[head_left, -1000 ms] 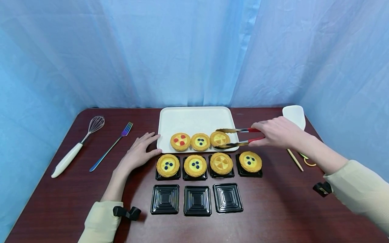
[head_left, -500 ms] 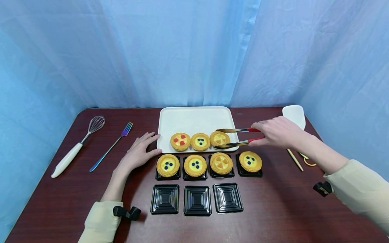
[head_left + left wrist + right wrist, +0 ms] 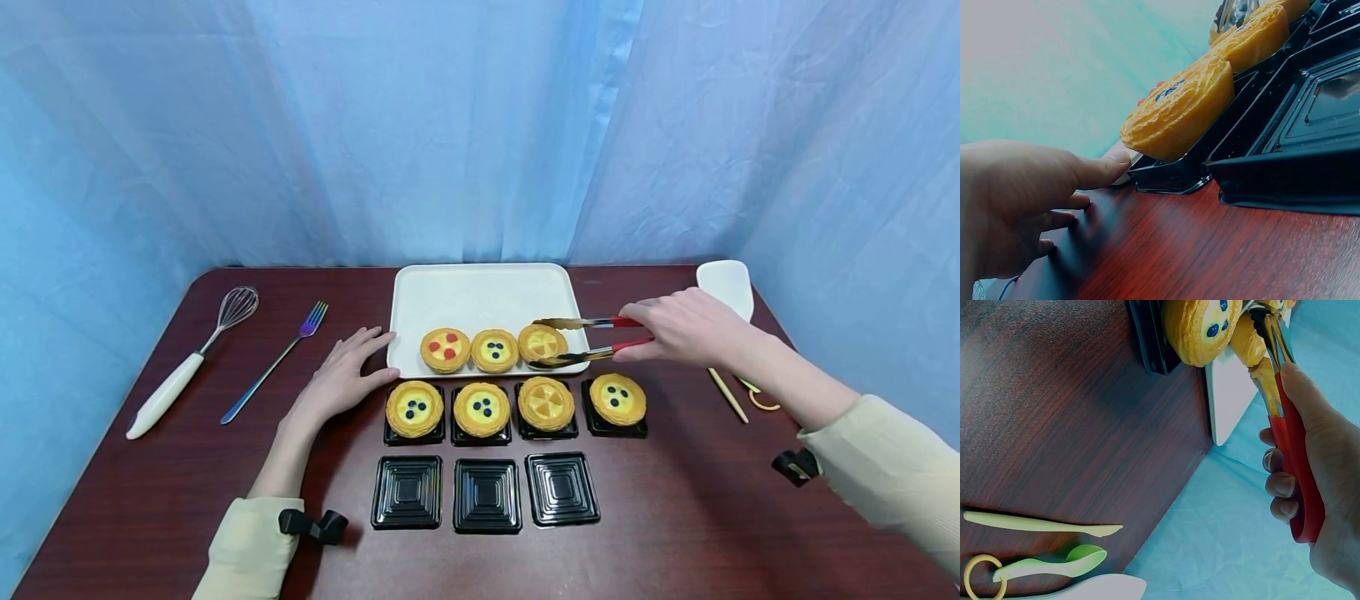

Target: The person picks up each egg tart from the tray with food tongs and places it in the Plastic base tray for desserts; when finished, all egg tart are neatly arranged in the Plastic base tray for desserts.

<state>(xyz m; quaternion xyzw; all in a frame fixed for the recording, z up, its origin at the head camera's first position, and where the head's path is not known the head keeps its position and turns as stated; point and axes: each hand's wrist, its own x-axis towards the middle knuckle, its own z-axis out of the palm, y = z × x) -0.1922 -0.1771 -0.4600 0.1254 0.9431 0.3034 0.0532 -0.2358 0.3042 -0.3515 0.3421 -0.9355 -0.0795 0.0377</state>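
Observation:
My right hand grips red-handled tongs. The tong arms sit on either side of the rightmost yellow tart on the white tray. Two more tarts, one with red dots and one with blue dots, lie beside it on the tray. My left hand rests flat on the table, fingertips touching the tray's near left corner. Several tarts sit in black cups in front of the tray; three black cups behind them hold nothing.
A whisk and a fork lie at the left of the dark wooden table. A white spatula, a thin stick, a green spoon and a yellow ring lie at the right. Blue curtain surrounds the table.

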